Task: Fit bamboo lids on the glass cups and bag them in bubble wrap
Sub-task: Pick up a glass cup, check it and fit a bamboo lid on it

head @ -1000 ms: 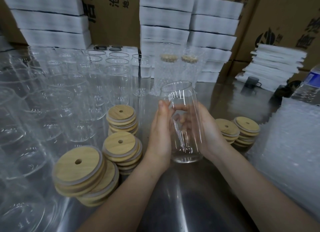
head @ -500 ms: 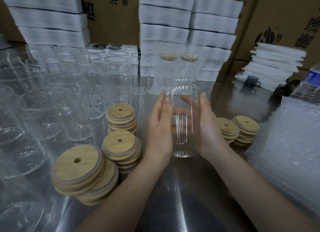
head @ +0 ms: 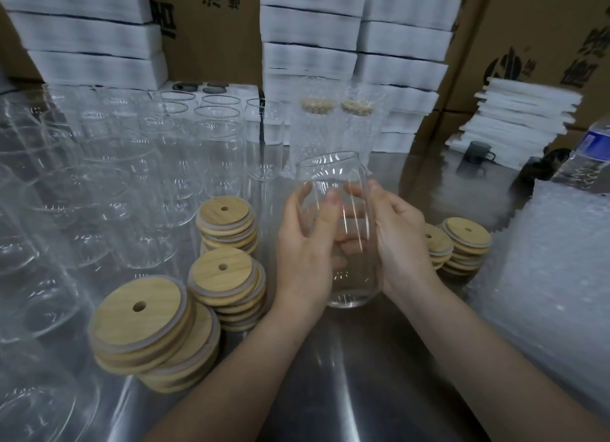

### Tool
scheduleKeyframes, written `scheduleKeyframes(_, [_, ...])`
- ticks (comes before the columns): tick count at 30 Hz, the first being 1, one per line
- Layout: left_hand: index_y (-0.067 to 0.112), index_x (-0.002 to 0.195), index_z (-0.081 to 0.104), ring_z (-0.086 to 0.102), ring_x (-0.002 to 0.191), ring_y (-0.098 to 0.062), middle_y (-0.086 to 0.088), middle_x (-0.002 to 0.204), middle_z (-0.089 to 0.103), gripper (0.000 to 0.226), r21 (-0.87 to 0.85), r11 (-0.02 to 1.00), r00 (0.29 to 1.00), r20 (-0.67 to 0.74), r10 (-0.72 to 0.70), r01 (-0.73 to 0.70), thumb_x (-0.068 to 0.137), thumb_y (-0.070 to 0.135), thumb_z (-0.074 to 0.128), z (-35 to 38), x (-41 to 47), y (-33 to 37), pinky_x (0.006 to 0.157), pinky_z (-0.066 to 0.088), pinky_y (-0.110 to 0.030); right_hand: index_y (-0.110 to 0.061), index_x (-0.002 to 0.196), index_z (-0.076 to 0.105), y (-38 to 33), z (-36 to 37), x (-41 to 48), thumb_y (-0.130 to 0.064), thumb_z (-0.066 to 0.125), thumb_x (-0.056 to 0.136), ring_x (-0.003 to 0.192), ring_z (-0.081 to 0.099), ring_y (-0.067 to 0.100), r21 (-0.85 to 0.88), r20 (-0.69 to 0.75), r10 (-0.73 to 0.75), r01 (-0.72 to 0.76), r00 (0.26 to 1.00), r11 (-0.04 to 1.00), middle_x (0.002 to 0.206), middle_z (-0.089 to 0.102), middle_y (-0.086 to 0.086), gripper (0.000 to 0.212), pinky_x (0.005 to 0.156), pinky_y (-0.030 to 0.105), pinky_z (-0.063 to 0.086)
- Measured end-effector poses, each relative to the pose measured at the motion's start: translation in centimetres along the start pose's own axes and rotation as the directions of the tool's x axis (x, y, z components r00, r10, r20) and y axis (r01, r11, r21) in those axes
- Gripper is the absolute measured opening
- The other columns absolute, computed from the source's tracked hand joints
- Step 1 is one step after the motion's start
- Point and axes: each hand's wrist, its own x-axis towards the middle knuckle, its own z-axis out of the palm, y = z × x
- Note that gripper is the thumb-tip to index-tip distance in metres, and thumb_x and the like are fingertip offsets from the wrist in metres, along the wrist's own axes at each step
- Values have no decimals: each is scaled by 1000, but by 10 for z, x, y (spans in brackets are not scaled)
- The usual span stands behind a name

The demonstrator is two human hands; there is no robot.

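Observation:
A clear glass cup (head: 350, 270) without a lid is held upright just above the steel table, between both palms. My left hand (head: 305, 253) wraps its left side and my right hand (head: 401, 243) its right side. Stacks of round bamboo lids with a straw hole lie left of my hands: a near stack (head: 145, 329), a middle stack (head: 227, 283) and a far stack (head: 227, 220). Two lower lid stacks (head: 462, 243) sit right of my right hand. A pile of bubble wrap (head: 558, 276) lies at the right edge.
Many empty glass cups (head: 109, 184) crowd the left half of the steel table (head: 346, 392). Two lidded cups in bubble wrap (head: 333, 128) stand behind the held cup. White foam blocks (head: 310, 45) and cardboard boxes (head: 544, 29) line the back. A water bottle (head: 587, 158) stands far right.
Both hands have kept hold of the cup and turned it between the palms. My left fingers have curled further round its side.

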Motion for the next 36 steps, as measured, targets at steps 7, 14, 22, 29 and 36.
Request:
scheduleKeyframes(7, [33,115,61,70,103,-26,-1,128,65,63,-210,948,971,33,-237,238,69,73,48,-3,9,1,82,58,-48,-16,88,77,1,-2,7,-34,52,102,46,59,13,15,37,167,-167,985,986,62,65,-3,34,41,25,47])
scheduleKeyframes(14, [19,119,64,70,102,-23,-3,108,73,41,-90,990,985,-118,-122,112,103,41,34,-11,14,1,93,54,-51,-23,127,52,-4,3,1,-62,28,92,89,71,27,79,362,227,-273,904,959,108,73,14,58,71,37,58])
scheduleKeyframes(22, [29,99,62,72,86,-8,13,85,75,25,12,999,998,-47,-45,46,99,42,40,2,6,5,75,57,-33,-19,110,63,-4,3,-1,-62,51,73,70,69,28,2,215,68,-70,974,998,88,74,12,58,59,36,57])
scheduleKeyframes(29, [33,127,43,59,116,-9,4,131,56,85,245,969,993,-100,57,-31,56,78,55,10,-4,0,87,55,-25,-15,134,58,8,6,-9,-62,52,76,88,73,7,-140,62,-211,218,976,966,111,71,7,75,70,25,59])
scheduleKeyframes(36, [40,103,62,71,93,-31,-2,99,72,58,218,975,979,-184,87,-46,67,83,45,4,0,-3,84,54,-58,-22,113,69,2,6,-8,-42,48,100,76,73,37,-91,-15,-138,136,990,987,91,75,14,33,61,49,61])
